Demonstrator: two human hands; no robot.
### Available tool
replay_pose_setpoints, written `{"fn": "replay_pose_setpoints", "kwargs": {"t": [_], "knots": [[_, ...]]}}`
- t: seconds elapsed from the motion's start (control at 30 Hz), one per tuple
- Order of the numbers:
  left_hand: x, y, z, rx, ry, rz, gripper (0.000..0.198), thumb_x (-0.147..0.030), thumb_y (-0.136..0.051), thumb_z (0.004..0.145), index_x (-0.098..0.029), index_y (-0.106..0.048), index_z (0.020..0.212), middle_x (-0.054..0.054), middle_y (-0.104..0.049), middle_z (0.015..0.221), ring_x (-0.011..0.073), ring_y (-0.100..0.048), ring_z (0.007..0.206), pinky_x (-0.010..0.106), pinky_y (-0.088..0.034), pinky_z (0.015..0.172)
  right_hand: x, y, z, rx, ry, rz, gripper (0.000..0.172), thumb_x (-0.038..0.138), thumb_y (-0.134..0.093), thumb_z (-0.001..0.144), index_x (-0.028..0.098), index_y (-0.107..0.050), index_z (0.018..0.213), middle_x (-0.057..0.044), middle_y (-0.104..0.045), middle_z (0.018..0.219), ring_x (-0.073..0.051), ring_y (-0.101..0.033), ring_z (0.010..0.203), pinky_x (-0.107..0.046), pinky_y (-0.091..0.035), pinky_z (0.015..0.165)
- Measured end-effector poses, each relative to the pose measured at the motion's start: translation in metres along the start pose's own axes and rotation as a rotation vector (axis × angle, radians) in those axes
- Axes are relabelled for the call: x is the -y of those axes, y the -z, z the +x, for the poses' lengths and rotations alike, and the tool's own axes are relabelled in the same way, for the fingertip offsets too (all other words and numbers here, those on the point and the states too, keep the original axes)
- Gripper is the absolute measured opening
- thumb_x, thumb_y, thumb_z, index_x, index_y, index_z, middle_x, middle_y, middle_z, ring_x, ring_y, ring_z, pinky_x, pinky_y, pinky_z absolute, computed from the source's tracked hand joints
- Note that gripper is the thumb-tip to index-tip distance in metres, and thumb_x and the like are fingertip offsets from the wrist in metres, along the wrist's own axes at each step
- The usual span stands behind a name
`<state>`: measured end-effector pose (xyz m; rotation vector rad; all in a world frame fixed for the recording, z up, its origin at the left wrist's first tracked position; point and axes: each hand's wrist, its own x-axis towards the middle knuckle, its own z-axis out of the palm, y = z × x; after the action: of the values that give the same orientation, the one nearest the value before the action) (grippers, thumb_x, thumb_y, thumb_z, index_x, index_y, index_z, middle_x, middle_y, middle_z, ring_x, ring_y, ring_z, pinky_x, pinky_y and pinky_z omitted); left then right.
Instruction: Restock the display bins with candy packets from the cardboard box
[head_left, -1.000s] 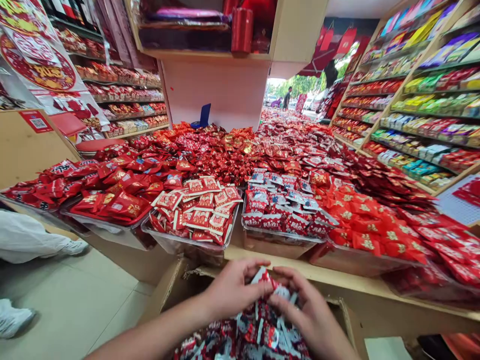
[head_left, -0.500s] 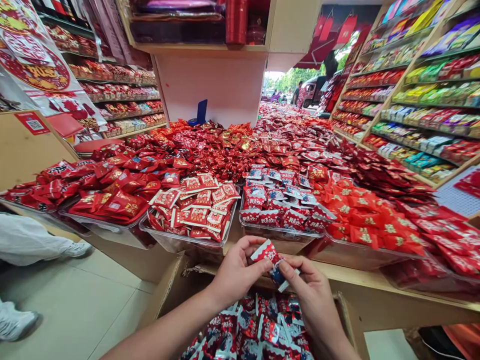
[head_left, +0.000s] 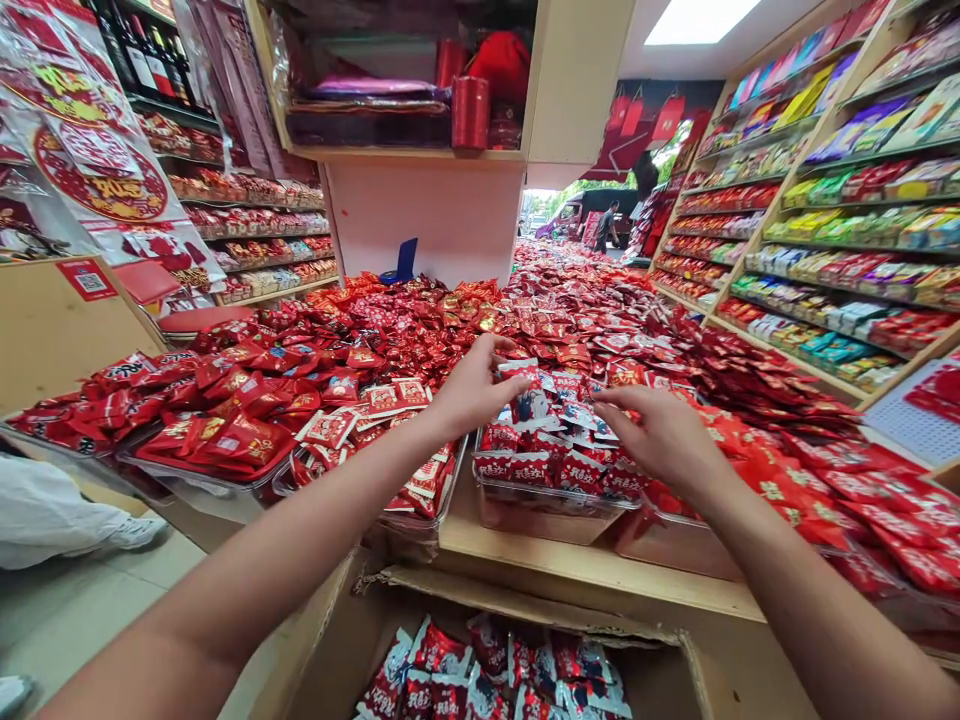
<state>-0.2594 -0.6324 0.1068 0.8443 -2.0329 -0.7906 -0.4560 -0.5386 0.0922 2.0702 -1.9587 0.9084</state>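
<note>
My left hand (head_left: 480,388) reaches over a clear plastic bin (head_left: 555,490) of small red-and-white candy packets. Its thumb lies across the front of a candy packet (head_left: 533,404) with a dark blue figure, and the fingers are curled behind; the grip is partly hidden. On the other side of the bin my right hand (head_left: 660,430) hovers, thumb and fingers a little apart, with nothing visible between them. Below, an open cardboard box (head_left: 585,615) holds several matching packets (head_left: 439,650).
Bins of red packets (head_left: 244,440) stand left of this bin, and orange-red packets (head_left: 780,480) lie to the right. Heaped sweets (head_left: 450,330) cover the display behind. Stocked shelves (head_left: 825,210) flank it. A person's trouser leg (head_left: 52,510) shows at left.
Both hands have moved forward and up from above the cardboard box to the bin, and they have spread apart. The packet is no longer between both hands. The view has tilted upward.
</note>
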Motion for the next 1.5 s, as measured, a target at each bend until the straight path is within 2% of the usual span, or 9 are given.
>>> {"fn": "replay_pose_setpoints", "kwargs": {"t": [0.1, 0.17, 0.37, 0.6, 0.77, 1.03, 1.33, 1.43, 1.5], "knots": [[0.017, -0.016, 0.045, 0.103, 0.009, 0.305, 0.05, -0.024, -0.064, 0.07, -0.009, -0.042, 0.113, 0.013, -0.059, 0.099, 0.0212, -0.058, 0.085, 0.034, -0.046, 0.075, -0.013, -0.016, 0.044, 0.336, -0.037, -0.103, 0.037, 0.029, -0.049, 0.081, 0.012, -0.058, 0.113, -0.012, -0.066, 0.102, -0.024, -0.059, 0.095, -0.034, -0.043, 0.084], [0.026, -0.028, 0.058, 0.135, -0.014, 0.35, 0.048, -0.021, -0.065, 0.068, -0.009, -0.046, 0.111, 0.013, -0.06, 0.097, 0.0223, -0.058, 0.085, 0.034, -0.045, 0.075, -0.017, -0.024, 0.055, 0.433, -0.033, -0.121, 0.042, 0.028, -0.055, 0.077, 0.011, -0.057, 0.115, -0.014, -0.066, 0.1, -0.027, -0.06, 0.093, -0.034, -0.045, 0.081], [0.035, -0.048, 0.056, 0.278, -0.193, 0.492, 0.015, -0.018, -0.056, 0.076, -0.015, -0.064, 0.088, 0.008, -0.062, 0.094, 0.0206, -0.054, 0.093, 0.029, -0.039, 0.081, -0.023, -0.026, 0.047, 0.462, -0.014, -0.101, 0.042, 0.024, -0.058, 0.073, 0.015, -0.057, 0.114, -0.01, -0.062, 0.111, -0.024, -0.056, 0.103, -0.031, -0.042, 0.086], [0.03, -0.044, 0.053, 0.51, -0.357, 0.561, 0.021, -0.034, -0.057, 0.076, -0.017, -0.068, 0.082, 0.004, -0.066, 0.076, 0.0179, -0.056, 0.076, 0.027, -0.036, 0.075, -0.029, -0.028, 0.052, 0.474, -0.035, -0.052, 0.041, 0.022, -0.06, 0.07, 0.017, -0.057, 0.111, -0.007, -0.062, 0.111, -0.02, -0.057, 0.101, -0.027, -0.043, 0.085], [0.035, -0.044, 0.056, 0.58, -0.343, 0.527, 0.029, -0.031, -0.059, 0.075, -0.014, -0.064, 0.098, 0.007, -0.067, 0.091, 0.0186, -0.058, 0.079, 0.023, -0.038, 0.068, -0.031, -0.028, 0.052, 0.48, -0.062, -0.044, 0.04, 0.024, -0.062, 0.07, 0.013, -0.058, 0.108, -0.01, -0.064, 0.105, -0.021, -0.059, 0.095, -0.028, -0.046, 0.081], [0.03, -0.04, 0.053, 0.556, -0.288, 0.397, 0.05, -0.021, -0.062, 0.071, -0.015, -0.048, 0.12, 0.007, -0.056, 0.119, 0.0182, -0.053, 0.105, 0.024, -0.039, 0.086, -0.029, -0.024, 0.055, 0.508, -0.046, -0.042, 0.041, 0.023, -0.063, 0.068, 0.013, -0.058, 0.108, -0.01, -0.063, 0.108, -0.023, -0.058, 0.098, -0.03, -0.045, 0.084], [0.029, -0.04, 0.054, 0.474, -0.267, 0.293, 0.05, -0.017, -0.061, 0.072, -0.013, -0.047, 0.12, 0.01, -0.059, 0.114, 0.0184, -0.057, 0.1, 0.029, -0.043, 0.086, -0.027, -0.018, 0.055, 0.484, -0.036, -0.021, 0.037, 0.021, -0.058, 0.071, 0.013, -0.058, 0.107, -0.01, -0.065, 0.103, -0.021, -0.06, 0.093, -0.03, -0.046, 0.081], [0.013, -0.03, 0.046, 0.362, -0.278, 0.277, 0.043, -0.013, -0.055, 0.075, -0.009, -0.049, 0.117, 0.013, -0.057, 0.116, 0.0186, -0.054, 0.104, 0.032, -0.04, 0.09, -0.019, -0.001, 0.044, 0.34, -0.034, -0.026, 0.033, 0.025, -0.054, 0.076, 0.012, -0.058, 0.106, -0.012, -0.062, 0.107, -0.023, -0.056, 0.1, -0.035, -0.042, 0.086], [-0.005, -0.019, 0.022, 0.238, -0.316, 0.234, 0.036, -0.015, -0.051, 0.078, -0.011, -0.051, 0.114, 0.012, -0.057, 0.115, 0.0181, -0.053, 0.102, 0.034, -0.04, 0.09, -0.006, 0.011, 0.021, 0.199, -0.012, 0.043, 0.029, 0.027, -0.052, 0.077, 0.014, -0.06, 0.102, -0.011, -0.063, 0.103, -0.024, -0.056, 0.097, -0.036, -0.042, 0.085]]}}
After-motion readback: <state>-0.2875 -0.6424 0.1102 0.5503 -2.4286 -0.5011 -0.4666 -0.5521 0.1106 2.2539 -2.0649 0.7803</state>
